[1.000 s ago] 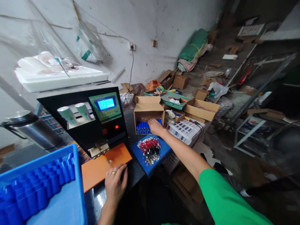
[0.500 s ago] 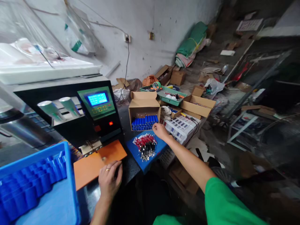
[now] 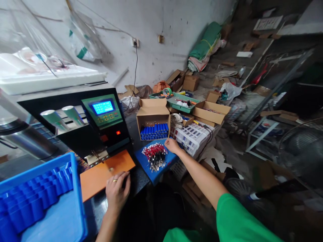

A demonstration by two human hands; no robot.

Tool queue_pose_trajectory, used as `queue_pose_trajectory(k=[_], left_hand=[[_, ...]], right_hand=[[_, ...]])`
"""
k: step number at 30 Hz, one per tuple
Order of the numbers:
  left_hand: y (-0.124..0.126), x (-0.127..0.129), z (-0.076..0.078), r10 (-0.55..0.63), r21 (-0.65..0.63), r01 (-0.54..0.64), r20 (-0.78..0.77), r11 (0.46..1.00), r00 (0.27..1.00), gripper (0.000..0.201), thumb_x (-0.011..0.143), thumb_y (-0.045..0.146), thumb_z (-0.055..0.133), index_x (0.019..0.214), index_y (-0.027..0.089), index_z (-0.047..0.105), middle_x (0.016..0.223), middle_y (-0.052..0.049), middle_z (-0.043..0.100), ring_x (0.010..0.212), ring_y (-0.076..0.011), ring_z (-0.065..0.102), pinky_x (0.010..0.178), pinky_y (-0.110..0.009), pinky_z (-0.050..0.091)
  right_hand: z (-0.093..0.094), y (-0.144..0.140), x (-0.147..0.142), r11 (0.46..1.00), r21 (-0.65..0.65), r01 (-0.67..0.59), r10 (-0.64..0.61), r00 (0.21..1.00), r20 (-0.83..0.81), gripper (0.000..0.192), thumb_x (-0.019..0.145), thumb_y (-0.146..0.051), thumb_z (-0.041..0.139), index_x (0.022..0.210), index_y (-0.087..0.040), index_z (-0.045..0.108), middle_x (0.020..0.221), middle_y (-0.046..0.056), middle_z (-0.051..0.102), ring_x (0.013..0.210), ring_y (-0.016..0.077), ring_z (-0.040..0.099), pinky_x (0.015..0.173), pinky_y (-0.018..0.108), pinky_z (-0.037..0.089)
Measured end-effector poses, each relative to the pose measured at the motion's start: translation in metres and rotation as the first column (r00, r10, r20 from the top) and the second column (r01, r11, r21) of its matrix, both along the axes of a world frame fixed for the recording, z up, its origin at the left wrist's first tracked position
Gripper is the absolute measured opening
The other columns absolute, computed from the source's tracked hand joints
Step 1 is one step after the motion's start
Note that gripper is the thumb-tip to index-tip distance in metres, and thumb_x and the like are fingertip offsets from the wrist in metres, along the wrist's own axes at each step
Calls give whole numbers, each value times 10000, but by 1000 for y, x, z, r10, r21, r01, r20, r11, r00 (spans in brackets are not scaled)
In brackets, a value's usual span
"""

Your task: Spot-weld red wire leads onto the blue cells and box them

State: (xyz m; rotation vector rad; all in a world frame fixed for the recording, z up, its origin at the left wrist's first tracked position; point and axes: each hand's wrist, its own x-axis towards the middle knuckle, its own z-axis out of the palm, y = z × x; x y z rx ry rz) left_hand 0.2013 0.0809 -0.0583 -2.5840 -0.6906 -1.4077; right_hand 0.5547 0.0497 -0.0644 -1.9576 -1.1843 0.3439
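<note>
My left hand (image 3: 117, 190) rests at the front edge of an orange board (image 3: 97, 181), fingers loosely bent and thumb apart, with nothing seen in it. A ring is on one finger. My right hand (image 3: 172, 146) is stretched out at the right side of a pile of red and black wire leads (image 3: 154, 155) with white ends. Its fingers are closed; whatever they hold is too small to make out. The pile lies on a blue mat (image 3: 151, 177). Behind it, an open cardboard box (image 3: 153, 111) holds rows of blue cylindrical cells (image 3: 155, 130).
A black machine (image 3: 118, 119) with a lit blue display stands behind the board. At left is a blue bin (image 3: 80, 201) of blue wrapped cell packs (image 3: 32, 201). Right of the box are a white basket (image 3: 188, 138), a green tray (image 3: 185, 108) and another cardboard box (image 3: 214, 115).
My right hand has moved slightly down and away from the box front, alongside the wire pile. My left hand stays at the board's edge. The view has shifted a little.
</note>
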Motion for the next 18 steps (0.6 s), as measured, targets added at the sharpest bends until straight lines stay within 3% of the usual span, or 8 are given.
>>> queue_pose_trajectory(k=[3, 5, 9, 15, 18], left_hand=[[0, 0, -1, 1, 1, -1, -3, 1000, 1000, 153, 887, 146, 636, 1034, 175, 607, 947, -59, 689, 828, -178, 634, 761, -312, 442], [0, 0, -1, 5, 1, -5, 0, 1000, 1000, 141, 891, 154, 630, 1029, 175, 609, 945, -59, 690, 828, -178, 636, 757, -310, 442], [1, -1, -1, 11, -2, -11, 1, 1000, 1000, 124, 896, 169, 621, 1020, 175, 617, 944, -58, 693, 828, -180, 639, 751, -310, 442], [-2, -2, 1, -22, -38, 25, 69, 999, 997, 121, 890, 182, 625, 1010, 177, 643, 932, -57, 694, 834, -178, 646, 774, -317, 461], [-16, 1, 13, -20, -185, 62, 222, 981, 975, 153, 893, 203, 625, 1038, 176, 662, 947, -60, 703, 876, -176, 660, 829, -324, 495]], right_hand=[[7, -1, 7, 996, 76, 44, -38, 996, -79, 107, 813, -141, 513, 774, -159, 612, 703, 21, 640, 656, 156, 612, 609, 218, 462], [16, -1, 10, 985, 156, 78, -43, 975, -218, 123, 838, -236, 501, 835, -159, 598, 638, -3, 592, 537, 136, 550, 497, 206, 425], [44, 0, 6, 893, 426, 149, 108, 846, -522, 231, 744, -376, 633, 820, -163, 585, 584, -32, 541, 445, 98, 456, 403, 185, 353], [80, -4, -33, 760, 630, 158, 279, 797, -536, 296, 727, -419, 723, 837, -165, 617, 672, -11, 591, 500, 92, 502, 463, 199, 415], [88, -9, -67, 729, 679, 83, 384, 772, -507, 285, 763, -411, 737, 855, -163, 632, 693, -5, 609, 505, 92, 520, 496, 211, 434]])
